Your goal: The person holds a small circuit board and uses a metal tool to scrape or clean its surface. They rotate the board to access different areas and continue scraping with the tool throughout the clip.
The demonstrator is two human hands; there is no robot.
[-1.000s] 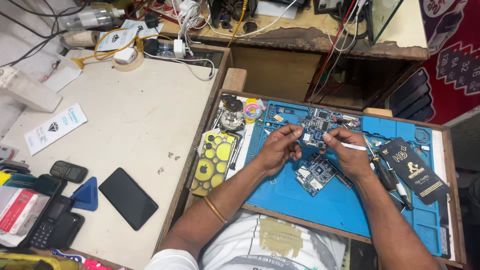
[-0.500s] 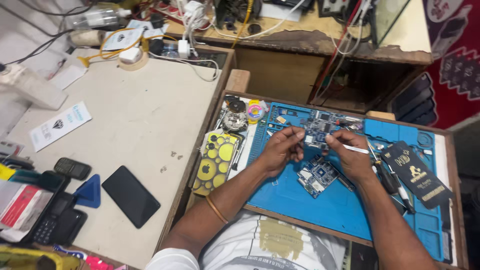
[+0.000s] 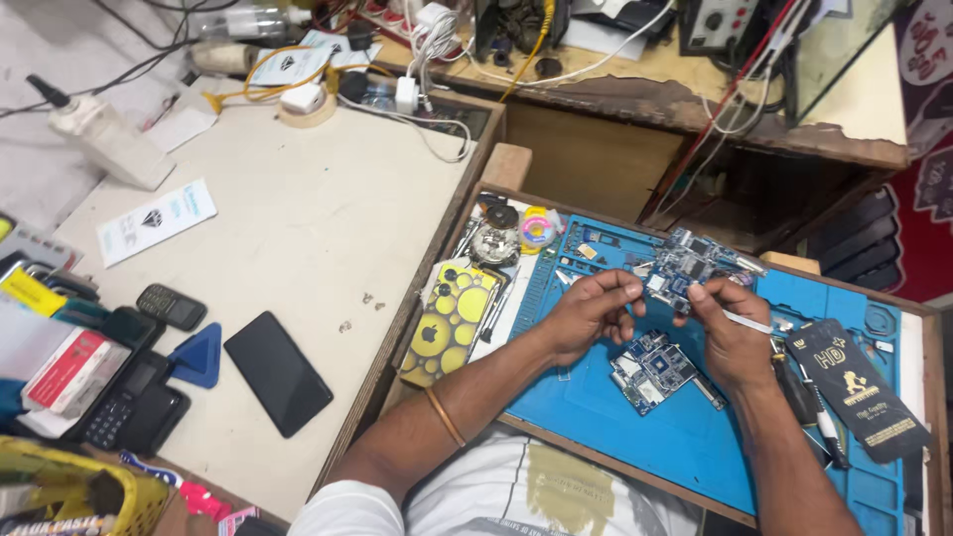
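Hands (image 3: 655,318) hide most of the circuit board (image 3: 685,266).

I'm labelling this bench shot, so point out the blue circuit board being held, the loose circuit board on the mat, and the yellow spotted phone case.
held blue circuit board (image 3: 685,266), head view, centre.
loose circuit board (image 3: 652,365), head view, middle.
yellow spotted phone case (image 3: 452,320), head view, back face.

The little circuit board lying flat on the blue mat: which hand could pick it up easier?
Probably the left hand. It holds only the raised circuit board in its fingertips. The right hand is nearer the flat circuit board, but its grip is busy with a thin white tool.
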